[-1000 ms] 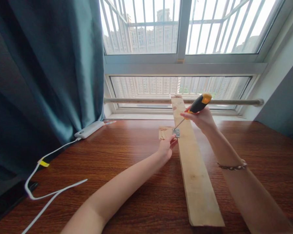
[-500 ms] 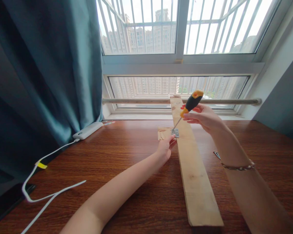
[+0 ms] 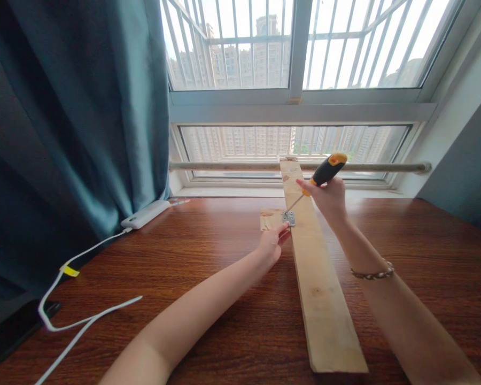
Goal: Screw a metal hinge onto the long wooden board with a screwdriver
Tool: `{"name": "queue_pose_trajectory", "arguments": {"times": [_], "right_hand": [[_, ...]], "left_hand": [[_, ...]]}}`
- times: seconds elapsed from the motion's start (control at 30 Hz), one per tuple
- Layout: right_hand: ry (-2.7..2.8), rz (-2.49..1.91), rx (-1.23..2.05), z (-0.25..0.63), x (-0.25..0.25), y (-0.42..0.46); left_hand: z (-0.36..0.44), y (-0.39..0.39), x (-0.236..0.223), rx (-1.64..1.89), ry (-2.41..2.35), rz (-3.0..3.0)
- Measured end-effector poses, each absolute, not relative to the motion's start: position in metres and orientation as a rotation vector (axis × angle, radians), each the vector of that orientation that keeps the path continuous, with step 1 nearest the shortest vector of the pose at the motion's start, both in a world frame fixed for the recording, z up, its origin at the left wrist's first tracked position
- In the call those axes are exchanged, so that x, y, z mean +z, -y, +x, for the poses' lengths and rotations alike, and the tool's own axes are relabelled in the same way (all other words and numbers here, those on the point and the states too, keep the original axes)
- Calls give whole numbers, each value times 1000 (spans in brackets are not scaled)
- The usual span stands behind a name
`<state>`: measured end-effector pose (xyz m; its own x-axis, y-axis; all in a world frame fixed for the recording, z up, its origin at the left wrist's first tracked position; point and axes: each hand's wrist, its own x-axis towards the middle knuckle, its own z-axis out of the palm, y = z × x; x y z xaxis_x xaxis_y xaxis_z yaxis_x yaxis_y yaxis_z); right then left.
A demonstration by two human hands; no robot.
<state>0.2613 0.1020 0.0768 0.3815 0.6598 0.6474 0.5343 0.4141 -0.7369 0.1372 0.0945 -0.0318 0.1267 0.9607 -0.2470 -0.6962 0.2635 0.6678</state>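
A black and yellow screwdriver (image 3: 327, 170) slants down to the left, my right hand (image 3: 329, 197) closed around the front of its handle. Its tip meets a small metal hinge (image 3: 289, 218), which lies across a long wooden board (image 3: 318, 289) and a short wood piece (image 3: 268, 219) to the left. At the hinge's lower edge my left hand (image 3: 271, 243) grips with thumb and fingers; some fingertips are hidden beside the board.
The brown wood-grain table (image 3: 208, 251) lies under everything. On the left are a white power strip (image 3: 146, 214), a white cable (image 3: 70, 321) with a yellow tag, and a dark curtain (image 3: 84, 133). A horizontal pipe (image 3: 232, 166) runs along the window behind the board's far end.
My right hand has turned and closed more firmly on the screwdriver, whose handle leans further right and lower. The right forearm shifted left and now covers the screws on the table. My left hand stays put.
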Motion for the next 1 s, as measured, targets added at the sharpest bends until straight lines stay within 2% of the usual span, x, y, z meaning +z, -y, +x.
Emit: {"name": "queue_pose_trajectory", "arguments": {"times": [0.2, 0.33, 0.43, 0.63, 0.7, 0.77, 0.9, 1.0], "right_hand": [[1296, -1056, 735, 276, 95, -89], [1410, -928, 946, 285, 108, -76], [1426, -945, 855, 282, 106, -77], [1321, -1183, 225, 261, 79, -97], [1271, -1228, 162, 256, 74, -101], [1254, -1179, 310, 256, 74, -100], [1316, -1061, 838, 269, 90, -89], [1362, -991, 1052, 282, 101, -81]], "left_hand": [[137, -91, -28, 1259, -742, 434], [137, -89, -24, 1245, -730, 437], [137, -88, -23, 1240, -721, 439], [137, -91, -25, 1242, -728, 464], [137, -91, -26, 1250, -735, 465], [136, -91, -26, 1248, -738, 466], [136, -91, -25, 1243, -732, 463], [136, -90, -24, 1245, -732, 455]]}}
